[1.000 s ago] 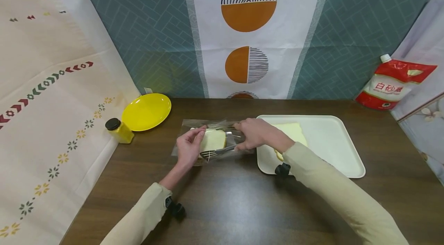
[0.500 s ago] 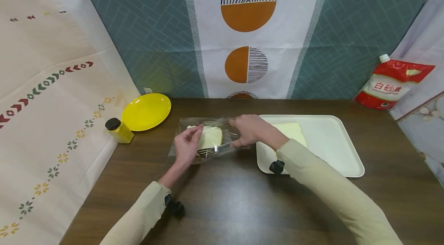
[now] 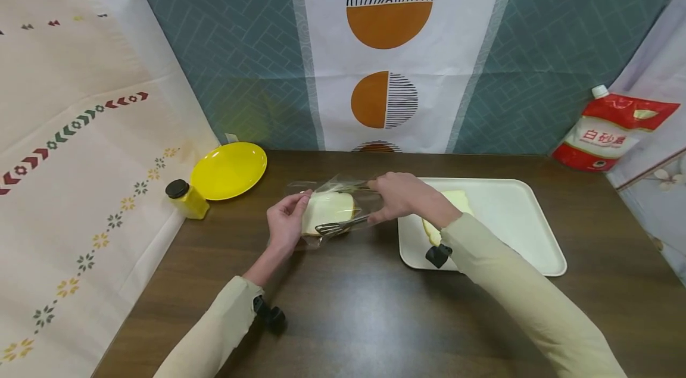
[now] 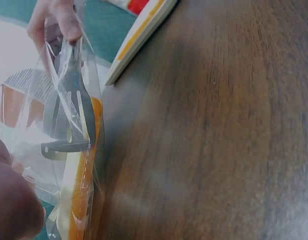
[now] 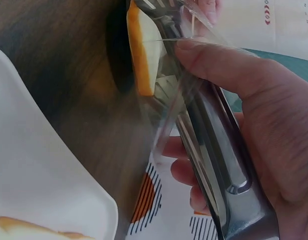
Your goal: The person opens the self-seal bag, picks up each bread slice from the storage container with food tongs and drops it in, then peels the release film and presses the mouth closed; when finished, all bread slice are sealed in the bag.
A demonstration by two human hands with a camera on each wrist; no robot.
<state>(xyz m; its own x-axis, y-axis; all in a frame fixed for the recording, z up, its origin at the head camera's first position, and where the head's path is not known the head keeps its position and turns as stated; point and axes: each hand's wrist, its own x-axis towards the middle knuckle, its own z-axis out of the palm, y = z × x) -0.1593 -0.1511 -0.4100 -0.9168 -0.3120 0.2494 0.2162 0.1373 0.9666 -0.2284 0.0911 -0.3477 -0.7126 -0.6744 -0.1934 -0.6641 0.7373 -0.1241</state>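
A bread slice (image 3: pixel 328 211) lies inside a clear plastic bag (image 4: pixel 39 145) on the left-centre of the table. My left hand (image 3: pixel 285 222) pinches the bag's edge at the slice's left side. In my right hand (image 3: pixel 399 198) are metal tongs (image 5: pixel 213 135), gripped with the thumb on one side and fingers on the other. The slotted tong head (image 4: pixel 74 115) reaches into the bag beside the slice's crust. In the right wrist view, film lies over part of the tongs near my thumb.
A white tray (image 3: pixel 509 217) with another bread slice (image 3: pixel 457 202) lies on the right, partly under my right forearm. At the back left are a yellow plate (image 3: pixel 228 171) and a yellow jar (image 3: pixel 190 202). A red and white pouch (image 3: pixel 605 134) stands back right.
My left hand has shifted slightly left along the bag's edge, uncovering more of the bagged slice. The bag's film is lifted higher, and my right hand with the tongs has moved slightly right.
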